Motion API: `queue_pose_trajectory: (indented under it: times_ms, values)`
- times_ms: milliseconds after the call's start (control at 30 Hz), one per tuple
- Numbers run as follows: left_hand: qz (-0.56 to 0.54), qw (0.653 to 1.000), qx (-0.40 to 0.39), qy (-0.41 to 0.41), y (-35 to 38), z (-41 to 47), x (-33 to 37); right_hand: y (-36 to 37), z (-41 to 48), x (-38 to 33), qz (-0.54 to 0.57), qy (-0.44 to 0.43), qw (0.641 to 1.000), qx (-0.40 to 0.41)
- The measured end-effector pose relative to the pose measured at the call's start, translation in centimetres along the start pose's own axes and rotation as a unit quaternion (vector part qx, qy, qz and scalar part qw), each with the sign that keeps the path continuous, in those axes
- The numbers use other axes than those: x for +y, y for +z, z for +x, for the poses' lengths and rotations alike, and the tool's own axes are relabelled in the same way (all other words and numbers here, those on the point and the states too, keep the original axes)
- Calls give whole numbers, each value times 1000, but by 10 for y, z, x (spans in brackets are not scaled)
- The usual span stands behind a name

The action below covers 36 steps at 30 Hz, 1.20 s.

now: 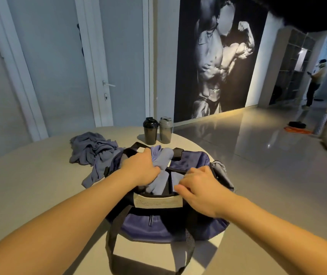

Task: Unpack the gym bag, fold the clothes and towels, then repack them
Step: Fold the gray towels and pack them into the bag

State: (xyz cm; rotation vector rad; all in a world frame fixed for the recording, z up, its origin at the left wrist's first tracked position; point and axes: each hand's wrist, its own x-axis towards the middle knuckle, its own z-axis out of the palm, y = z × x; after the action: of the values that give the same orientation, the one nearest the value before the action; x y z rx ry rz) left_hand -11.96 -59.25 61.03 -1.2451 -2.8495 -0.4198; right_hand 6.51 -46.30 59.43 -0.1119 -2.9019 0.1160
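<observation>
1. I am seeing the gym bag (158, 229) sitting open on the table (39, 185), its right end reaching the table's right rim. Bare tabletop is lying wide to the left.
2. The left hand (140, 167) is gripping a grey garment (163, 161) bunched in the bag's mouth. The right hand (200, 191) is pinching the opening's near lip with curled fingers.
3. A crumpled clothes pile (93, 149) is lying just left of the bag, touching it. Two shaker bottles (150, 132) are standing side by side behind the bag, near the far rim.

Dimly lit room, pale walls (258, 66).
A black-and-white bodybuilder mural (218, 56) is set beside white doors (119, 66); warm light is reflected in the glossy floor (248, 139) near open shelving (295, 62).
</observation>
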Motion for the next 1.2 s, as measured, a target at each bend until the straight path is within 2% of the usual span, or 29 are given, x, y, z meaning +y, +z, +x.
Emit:
queue_pose_trajectory:
  times_ms: [100,233,300,367,433,533,600,733,867,967,1200]
  values:
    - [-77,996,-22,-32,6,4,9,-11,19,36,-80,29,995,-49]
    - [-60,996,-20,-58,23,2,15,-29,26,65,-138,39,972,-186]
    - [-59,996,-16,-68,27,0,15,-35,24,69,-156,3,970,-184]
    - [-80,993,-14,-79,28,2,15,-38,21,72,-170,-38,975,-138]
    - [-163,981,-19,-102,27,6,22,-41,18,74,-131,-62,985,-95]
    - [-358,921,-12,-155,27,13,45,-46,12,74,-36,-51,994,-90]
    - [-409,893,0,-188,34,16,62,-49,7,73,-18,-41,994,-95]
    - [-374,906,-4,-196,53,13,79,-59,2,66,1,28,993,-119]
    - [-338,923,-15,-182,61,8,76,-47,15,61,-71,98,988,-94]
    - [-337,927,-13,-167,64,4,75,-33,34,55,-148,163,972,-84]
    - [-337,929,-1,-152,68,-1,71,-25,62,41,-264,196,939,-102]
